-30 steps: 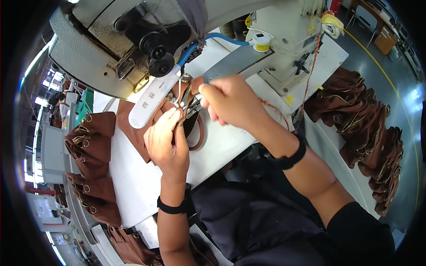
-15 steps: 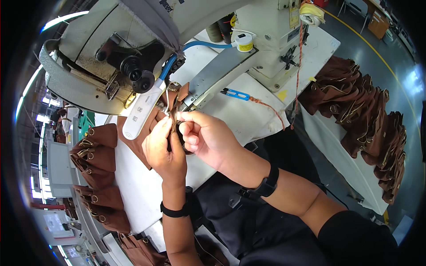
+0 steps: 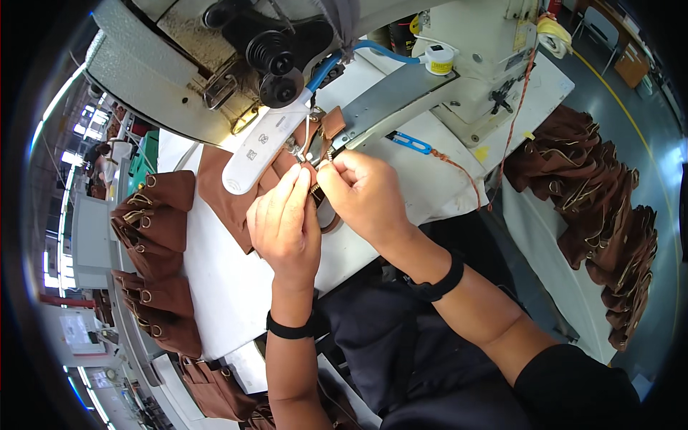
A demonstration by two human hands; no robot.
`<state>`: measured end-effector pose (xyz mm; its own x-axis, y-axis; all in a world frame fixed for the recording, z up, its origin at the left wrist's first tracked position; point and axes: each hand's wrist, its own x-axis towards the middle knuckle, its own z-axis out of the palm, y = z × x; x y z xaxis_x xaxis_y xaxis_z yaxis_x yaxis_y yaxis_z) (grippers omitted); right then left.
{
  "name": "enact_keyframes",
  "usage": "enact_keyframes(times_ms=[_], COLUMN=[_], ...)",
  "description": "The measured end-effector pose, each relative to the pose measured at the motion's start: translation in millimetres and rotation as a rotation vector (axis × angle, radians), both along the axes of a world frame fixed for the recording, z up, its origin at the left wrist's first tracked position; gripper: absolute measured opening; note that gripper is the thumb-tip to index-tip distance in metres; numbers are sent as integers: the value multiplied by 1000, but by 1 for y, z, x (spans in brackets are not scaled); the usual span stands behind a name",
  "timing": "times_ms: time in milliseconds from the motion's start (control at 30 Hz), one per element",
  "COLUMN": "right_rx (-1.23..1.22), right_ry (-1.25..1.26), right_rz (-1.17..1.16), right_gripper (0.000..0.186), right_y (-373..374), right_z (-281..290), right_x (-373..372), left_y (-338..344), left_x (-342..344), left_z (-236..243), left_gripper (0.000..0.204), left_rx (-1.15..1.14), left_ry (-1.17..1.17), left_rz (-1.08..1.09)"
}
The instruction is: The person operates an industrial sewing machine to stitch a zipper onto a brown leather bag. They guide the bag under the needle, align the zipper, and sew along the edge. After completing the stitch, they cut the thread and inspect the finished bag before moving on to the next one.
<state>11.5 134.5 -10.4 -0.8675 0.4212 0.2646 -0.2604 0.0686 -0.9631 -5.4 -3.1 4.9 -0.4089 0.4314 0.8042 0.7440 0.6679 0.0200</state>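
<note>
My left hand [image 3: 285,223] pinches the brown bag piece [image 3: 221,192] with a brass zipper [image 3: 314,188] just in front of the sewing machine's needle area. My right hand [image 3: 365,199], its fingers curled with thumb and index together, grips the zipper beside it. A brown tab [image 3: 332,122] rises just beyond my fingers, partly over the metal machine plate [image 3: 401,93]. A white oblong attachment [image 3: 254,158] hangs left of my fingertips under the machine head [image 3: 154,68]. A blue thread snipper [image 3: 410,143] on an orange cord lies to the right of my right hand.
Brown bags [image 3: 150,229] stand along the left edge of the white table [image 3: 215,308]. More brown bags [image 3: 595,215] are heaped at the right by the grey floor. A white container [image 3: 438,60] sits at the back, and a chair [image 3: 595,29] stands farther off.
My right hand has come down and left from above the plate onto the zipper next to my left hand, uncovering the blue snipper. The view has also shifted slightly.
</note>
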Motion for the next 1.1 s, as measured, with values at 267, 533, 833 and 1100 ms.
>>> enact_keyframes(times_ms=[267, 533, 833, 1100], right_rx=[-432, -677, -61, 472], right_ry=[-81, -16, 40, -55], right_rz=[424, 445, 143, 5], right_gripper=[17, 14, 42, 60], right_y=[14, 6, 11, 28], right_z=[6, -2, 10, 40], right_x=[5, 4, -4, -16], left_y=[-3, -4, -7, -5], left_x=[-3, -5, -2, -2], left_z=[-2, -2, 0, -2], left_gripper=[32, 29, 28, 31], left_rx=[59, 96, 64, 95], left_ry=[-102, -136, -97, -87], left_rz=[-23, -43, -27, -27])
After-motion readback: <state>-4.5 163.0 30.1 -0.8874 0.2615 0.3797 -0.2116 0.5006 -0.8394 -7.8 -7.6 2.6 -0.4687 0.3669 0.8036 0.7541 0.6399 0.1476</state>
